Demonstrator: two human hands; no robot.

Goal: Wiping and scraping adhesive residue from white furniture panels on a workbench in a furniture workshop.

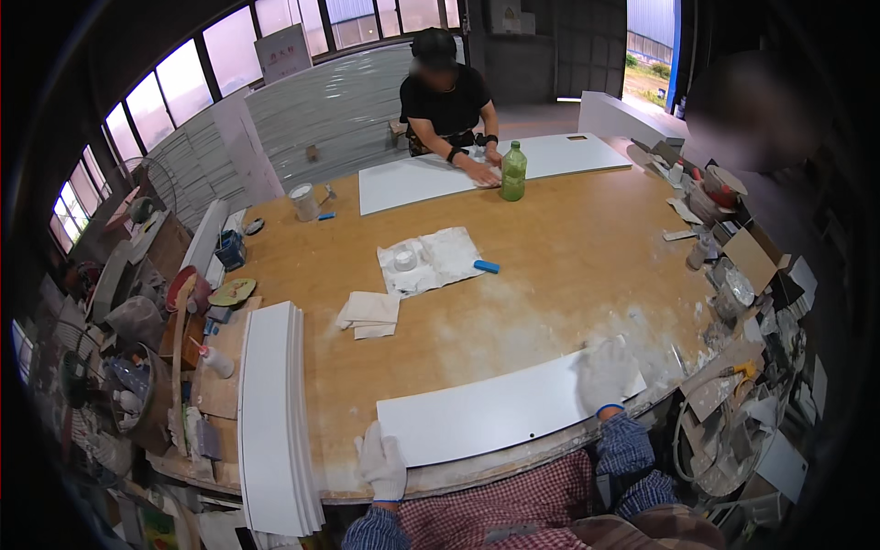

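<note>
White panel [495, 417] looks stiff; hold both ends. Left hand [380, 464] open at its left; right hand [606, 374] too blurred to tell.

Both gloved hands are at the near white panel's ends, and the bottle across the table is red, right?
No, the head view shows a green bottle, not red. The left hand and right hand are at the near white panel's ends.

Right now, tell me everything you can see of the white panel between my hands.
The panel is long, thin and rigid-looking, with a smooth white face and a small dark round spot near its near edge. It lies flat on the table. Your left hand is at its left end; your right hand, blurred, covers part of its right.
</note>
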